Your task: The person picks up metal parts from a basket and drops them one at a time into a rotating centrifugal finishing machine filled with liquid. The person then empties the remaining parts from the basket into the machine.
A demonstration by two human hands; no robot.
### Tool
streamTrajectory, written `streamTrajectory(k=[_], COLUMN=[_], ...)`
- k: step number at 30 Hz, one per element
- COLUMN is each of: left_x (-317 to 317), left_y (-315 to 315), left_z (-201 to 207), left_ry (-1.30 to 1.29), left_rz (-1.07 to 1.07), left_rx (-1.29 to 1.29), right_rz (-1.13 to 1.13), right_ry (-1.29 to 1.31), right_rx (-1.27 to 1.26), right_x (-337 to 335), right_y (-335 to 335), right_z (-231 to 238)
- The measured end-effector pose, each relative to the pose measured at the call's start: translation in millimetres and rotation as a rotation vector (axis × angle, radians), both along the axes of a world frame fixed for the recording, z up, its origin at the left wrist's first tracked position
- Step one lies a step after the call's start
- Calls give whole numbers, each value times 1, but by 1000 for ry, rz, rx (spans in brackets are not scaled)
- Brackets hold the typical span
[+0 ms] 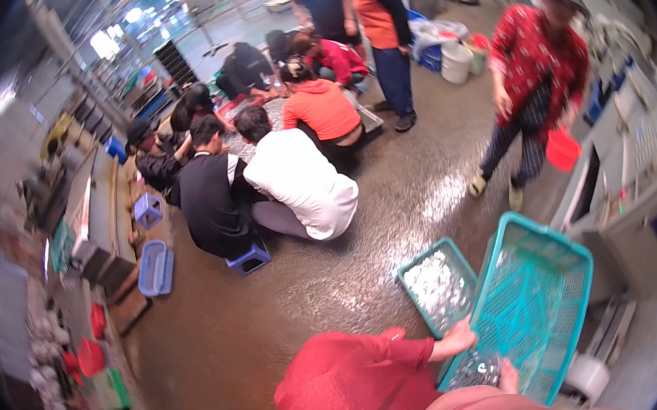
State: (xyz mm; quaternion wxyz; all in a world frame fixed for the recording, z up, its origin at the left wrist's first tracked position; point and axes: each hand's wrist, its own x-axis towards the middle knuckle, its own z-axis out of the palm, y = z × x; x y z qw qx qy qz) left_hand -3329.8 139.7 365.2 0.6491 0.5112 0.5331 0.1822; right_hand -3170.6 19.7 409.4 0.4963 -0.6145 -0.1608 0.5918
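Observation:
A large teal plastic basket (537, 247) with slotted walls is tilted at the lower right. My left hand (458, 337), at the end of a red sleeve, is closed around its near left rim. Inside its lower left corner lies a dark, shiny heap (474, 370) whose contents are too blurred to name. Beside that heap is my right hand (508, 378), with its fingers mostly hidden. Just left of the large basket, a smaller teal basket (404, 277) on the floor holds many silvery pieces.
Several people crouch around a spread of shiny pieces (275, 114). A person in red (541, 54) carries a red scoop (563, 150) on the right. A grey machine (643, 228) stands right of the basket. A blue crate (156, 269) and stools lie left; the floor (237, 327) looks wet.

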Motion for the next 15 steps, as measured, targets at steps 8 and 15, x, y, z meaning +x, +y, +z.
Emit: streamTrajectory(k=[8, 15], left_x=[-44, -52], left_y=[30, 44], left_z=[30, 18], left_ry=[-80, -109], left_rz=[97, 171], left_rx=[-137, -122], right_rz=[573, 463], right_ry=[-1074, -529], right_rx=[388, -209], right_x=[12, 15], right_y=[20, 72], right_z=[13, -29])
